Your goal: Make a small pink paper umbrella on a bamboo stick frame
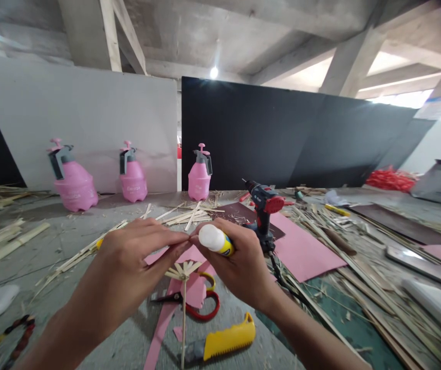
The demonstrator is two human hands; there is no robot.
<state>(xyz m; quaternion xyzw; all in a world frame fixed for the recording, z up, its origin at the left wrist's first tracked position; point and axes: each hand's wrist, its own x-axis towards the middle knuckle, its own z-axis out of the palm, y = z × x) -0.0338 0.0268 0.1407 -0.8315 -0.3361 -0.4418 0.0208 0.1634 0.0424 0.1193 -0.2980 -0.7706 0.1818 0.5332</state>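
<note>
My right hand [239, 262] is closed around a small glue bottle [212, 239] with a white end and a yellow and dark label. At its fingertips, my left hand [128, 262] is pinched shut; whatever lies between those fingers is hidden. Below the hands stands a thin bamboo stick [184, 324] with short strips fanned out at its top. Behind it lie scissors [205, 308] with red and yellow handles, on cut pink paper [162, 324]. A yellow utility knife [230, 336] rests nearer to me.
Three pink spray bottles [76, 185] stand along the back by the panels. A cordless drill [263, 210] is upright behind my right hand, beside a pink sheet [305, 246]. Bamboo strips [359, 267] litter the right side. A bead bracelet [23, 339] lies at the front left.
</note>
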